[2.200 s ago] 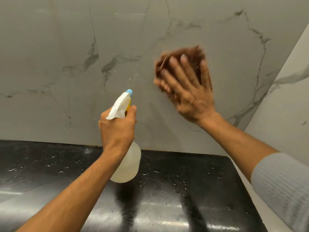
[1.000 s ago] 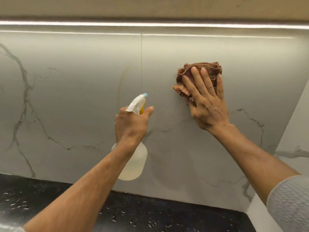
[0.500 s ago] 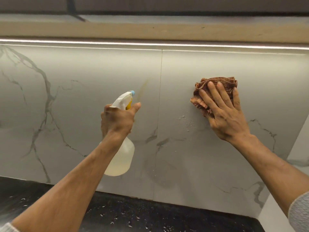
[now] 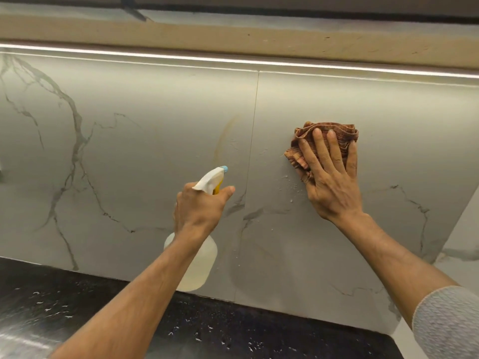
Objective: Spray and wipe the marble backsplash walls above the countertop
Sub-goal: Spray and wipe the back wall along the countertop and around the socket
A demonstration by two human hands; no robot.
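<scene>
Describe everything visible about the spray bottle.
The translucent white plastic spray bottle has a rounded body holding pale liquid, a white trigger head, a yellow part beneath it and a light blue nozzle tip. The left hand grips its neck, holding it upright, clear of the black countertop, nozzle aimed at the grey marble backsplash.

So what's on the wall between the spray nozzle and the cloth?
In the head view: bare marble backsplash, a vertical panel seam and some spray droplets between the nozzle and the cloth.
</scene>
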